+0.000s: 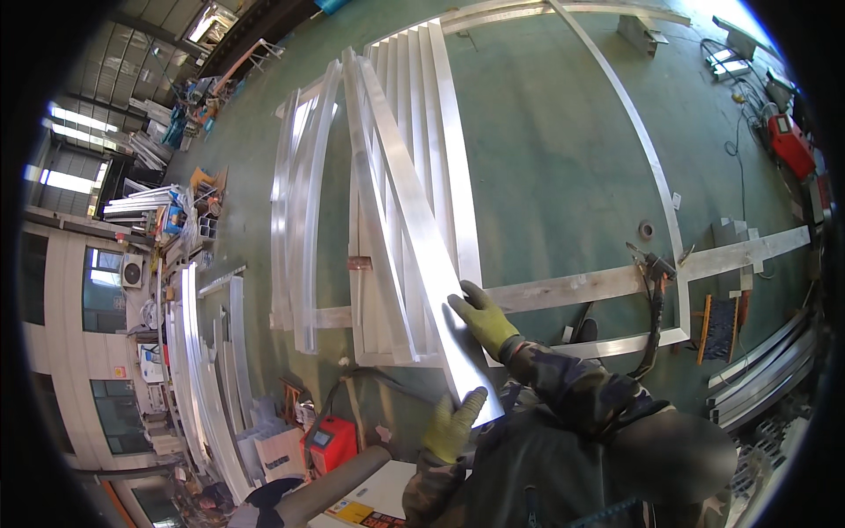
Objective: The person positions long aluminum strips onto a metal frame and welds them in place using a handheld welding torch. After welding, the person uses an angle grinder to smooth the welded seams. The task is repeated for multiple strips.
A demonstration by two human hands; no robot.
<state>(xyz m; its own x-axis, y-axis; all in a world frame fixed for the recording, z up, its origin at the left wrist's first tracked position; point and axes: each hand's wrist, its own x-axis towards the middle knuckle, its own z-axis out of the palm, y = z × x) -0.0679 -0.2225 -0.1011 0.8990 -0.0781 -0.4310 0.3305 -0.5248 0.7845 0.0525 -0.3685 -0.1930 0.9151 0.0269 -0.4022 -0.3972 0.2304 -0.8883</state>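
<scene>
A long silvery metal profile slants from near my body up over a pale metal frame with several slats in it. My left hand, in a yellow-green glove, is closed around its near end. Farther along, my right hand, gloved alike, grips the right edge of the profile, with fingers bent over its top face. Beneath the profile, another narrow strip lies across the slatted frame. My palms and the undersides of the fingers are hidden.
More metal profiles lie at the left. A large open frame spreads to the right, crossed by a flat bar. A torch with cable and a tape roll are nearby. Red machines stand at lower left and far right.
</scene>
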